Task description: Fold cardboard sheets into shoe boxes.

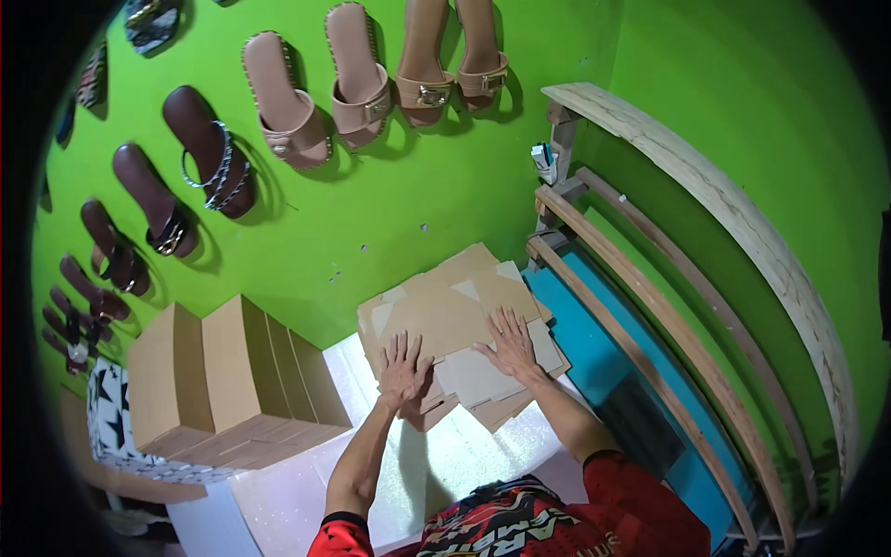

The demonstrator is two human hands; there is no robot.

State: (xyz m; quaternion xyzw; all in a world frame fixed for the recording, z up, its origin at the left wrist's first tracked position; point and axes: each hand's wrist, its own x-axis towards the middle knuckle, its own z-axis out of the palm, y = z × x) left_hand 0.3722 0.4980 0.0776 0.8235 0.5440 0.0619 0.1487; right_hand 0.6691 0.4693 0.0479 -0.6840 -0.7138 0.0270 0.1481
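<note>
A loose stack of flat brown cardboard sheets (427, 320) lies on the white table, up against the green wall. Paler grey-beige pieces (473, 376) show on its near side. My left hand (403, 373) rests on the left edge of the stack, fingers stretched out and palm down. On the right part, my right hand (510, 348) lies flat with its fingers spread. Neither hand grips anything. The sheets overlap unevenly, and their lower layers are mostly hidden.
Folded brown cardboard boxes (246, 371) stand in a row at the left. Sandals (288, 116) hang along the green wall (325, 223). A wooden rack (650, 288) with long rails stands at the right, beside a turquoise surface (580, 320). The glossy white table (371, 473) extends toward me.
</note>
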